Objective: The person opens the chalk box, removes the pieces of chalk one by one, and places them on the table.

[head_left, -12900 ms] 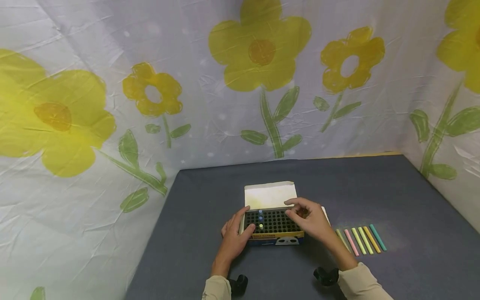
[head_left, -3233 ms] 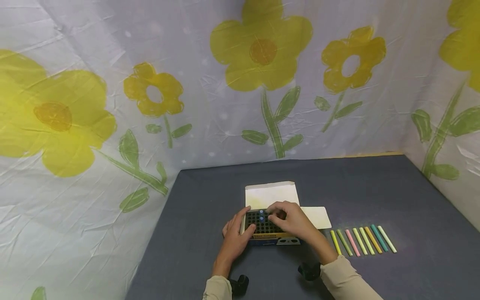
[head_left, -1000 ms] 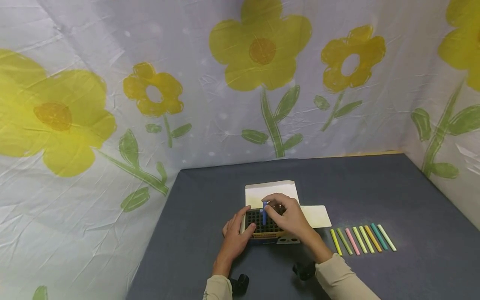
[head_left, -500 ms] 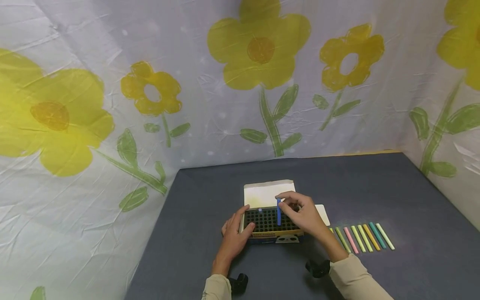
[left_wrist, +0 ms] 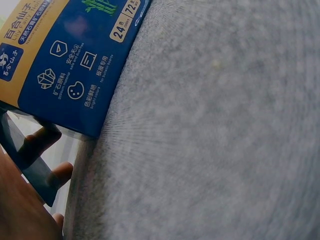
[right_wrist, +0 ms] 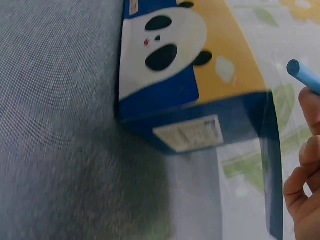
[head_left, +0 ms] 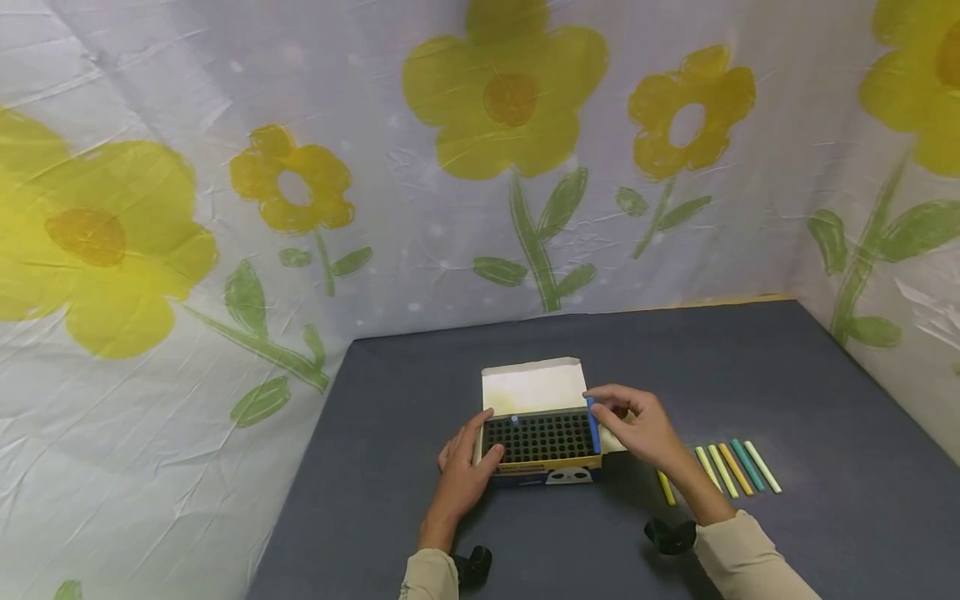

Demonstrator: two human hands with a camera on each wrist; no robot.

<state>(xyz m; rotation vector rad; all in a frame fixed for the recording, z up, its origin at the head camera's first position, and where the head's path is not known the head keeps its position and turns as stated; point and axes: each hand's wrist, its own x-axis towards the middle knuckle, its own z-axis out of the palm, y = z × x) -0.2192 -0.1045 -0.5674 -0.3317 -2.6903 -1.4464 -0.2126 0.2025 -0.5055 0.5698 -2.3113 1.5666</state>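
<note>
A chalk box [head_left: 537, 476], blue and yellow with a panda face, stands open on the table. Its top is a black insert [head_left: 543, 439] full of round holes, where one blue chalk end [head_left: 514, 419] shows near the far left corner. My left hand [head_left: 463, 479] holds the box's left end, thumb at the near edge; in the left wrist view fingers show around a flap beside the printed box [left_wrist: 75, 75]. My right hand [head_left: 639, 427] pinches a blue chalk stick [head_left: 593, 427] at the box's right end. That same chalk [right_wrist: 302, 75] appears in the right wrist view.
Right of the box, several chalk sticks lie side by side, among them a teal chalk [head_left: 748, 465] and a yellow chalk [head_left: 666, 488]; my right forearm covers part of the row. The white lid [head_left: 532, 386] is folded back. Patterned cloth [head_left: 420, 250] hangs behind the table.
A blue chalk has come out of the insert, and my right hand has carried it rightward. Earlier, the pale yellow chalk left the insert and the row on the table grew. My left hand stays put.
</note>
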